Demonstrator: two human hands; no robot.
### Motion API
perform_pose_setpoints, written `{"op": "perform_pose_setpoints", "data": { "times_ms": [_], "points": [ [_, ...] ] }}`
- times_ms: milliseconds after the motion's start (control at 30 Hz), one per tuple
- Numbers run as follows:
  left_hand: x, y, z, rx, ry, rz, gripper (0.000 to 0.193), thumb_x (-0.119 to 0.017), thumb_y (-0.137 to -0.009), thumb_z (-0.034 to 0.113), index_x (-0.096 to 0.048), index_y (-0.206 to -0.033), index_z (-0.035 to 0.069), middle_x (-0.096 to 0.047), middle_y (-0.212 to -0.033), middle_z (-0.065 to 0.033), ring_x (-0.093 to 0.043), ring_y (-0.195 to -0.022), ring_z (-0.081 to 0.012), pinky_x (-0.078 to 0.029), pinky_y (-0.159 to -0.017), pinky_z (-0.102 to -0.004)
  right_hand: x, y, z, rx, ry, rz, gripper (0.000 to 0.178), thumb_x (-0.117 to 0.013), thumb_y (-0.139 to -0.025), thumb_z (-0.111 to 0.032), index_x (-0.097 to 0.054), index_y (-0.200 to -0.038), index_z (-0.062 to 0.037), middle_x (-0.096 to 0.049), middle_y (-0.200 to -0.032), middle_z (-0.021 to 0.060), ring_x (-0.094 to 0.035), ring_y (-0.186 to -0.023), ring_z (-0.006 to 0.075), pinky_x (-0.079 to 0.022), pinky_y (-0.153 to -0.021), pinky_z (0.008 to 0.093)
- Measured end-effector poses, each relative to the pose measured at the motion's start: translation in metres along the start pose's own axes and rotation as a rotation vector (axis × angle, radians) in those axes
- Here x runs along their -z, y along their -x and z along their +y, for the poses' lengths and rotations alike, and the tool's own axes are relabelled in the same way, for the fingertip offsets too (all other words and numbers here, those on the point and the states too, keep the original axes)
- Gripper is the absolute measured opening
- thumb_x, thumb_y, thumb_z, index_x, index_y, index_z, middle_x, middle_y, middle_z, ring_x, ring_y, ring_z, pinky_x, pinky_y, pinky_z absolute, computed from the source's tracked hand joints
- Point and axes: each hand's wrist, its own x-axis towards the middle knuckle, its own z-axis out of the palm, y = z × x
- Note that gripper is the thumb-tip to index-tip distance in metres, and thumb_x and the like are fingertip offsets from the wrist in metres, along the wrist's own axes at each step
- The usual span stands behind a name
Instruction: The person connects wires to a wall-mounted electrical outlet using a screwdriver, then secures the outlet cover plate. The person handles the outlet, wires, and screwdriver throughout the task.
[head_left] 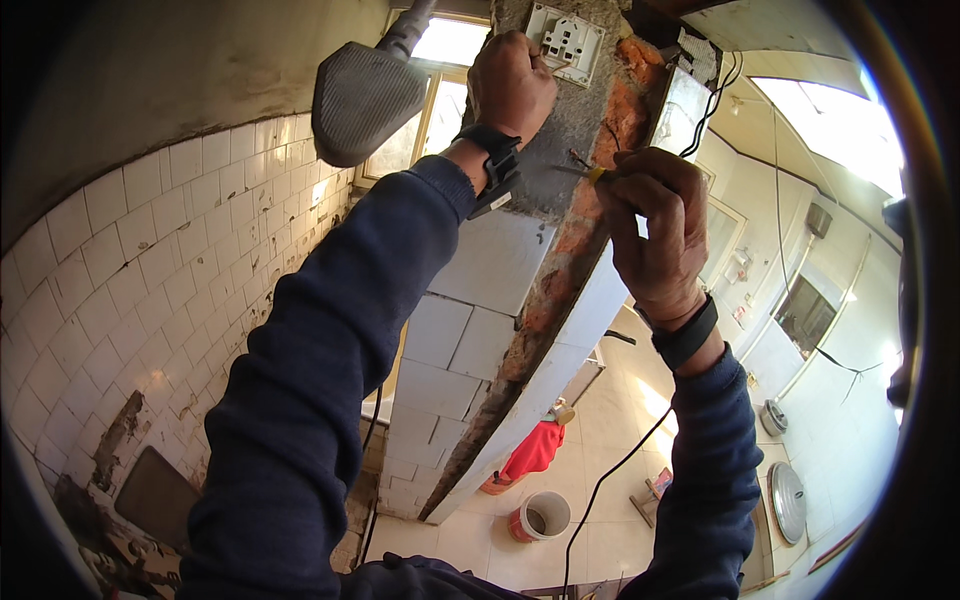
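High on the wall post, a white wall socket [565,42] has its inner workings exposed. At its lower left edge is my left hand [512,88], closed with the fingers curled in; what they pinch is hidden. Lower and to the right, my right hand [660,225] grips a small screwdriver with a yellow handle [597,174] between thumb and fingers. Its thin shaft points left, toward the grey cement face. Close to the shaft, short wire ends [578,157] stick out by the bare brick [600,140].
A large grey plug-shaped object [368,100] hangs at upper left, near my left forearm. Black cables [715,100] dangle right of the post. On the floor stand a bucket [540,517] and something draped in red cloth [533,450]. White tiles [150,260] cover the left wall.
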Motion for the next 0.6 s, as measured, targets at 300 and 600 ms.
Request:
{"op": "perform_pose_setpoints", "data": {
  "times_ms": [300, 600],
  "points": [
    [0.004, -0.004, 0.000, -0.033, -0.002, -0.050, 0.004, -0.068, -0.083, 0.007, -0.070, -0.082, 0.004, -0.071, -0.077, -0.0173, -0.070, -0.074, -0.0390, -0.057, -0.068, -0.0449, 0.001, -0.004, 0.001, -0.059, 0.014, -0.029, 0.035, -0.082, -0.081, 0.001, -0.064, -0.110, -0.0072, -0.062, -0.111, 0.0109, -0.068, -0.090, 0.0284, -0.057, -0.068, 0.0366],
    [0.000, -0.005, -0.004, -0.092, -0.006, -0.020, 0.005, -0.067, -0.082, 0.007, -0.071, -0.083, 0.004, -0.071, -0.076, -0.0173, -0.070, -0.073, -0.0396, -0.057, -0.068, -0.0455, 0.014, -0.013, -0.004, -0.069, 0.028, -0.156, 0.038, -0.077, -0.087, -0.003, -0.059, -0.121, -0.0087, -0.062, -0.115, 0.0122, -0.068, -0.087, 0.0304, -0.056, -0.065, 0.0386]
  ]
}}
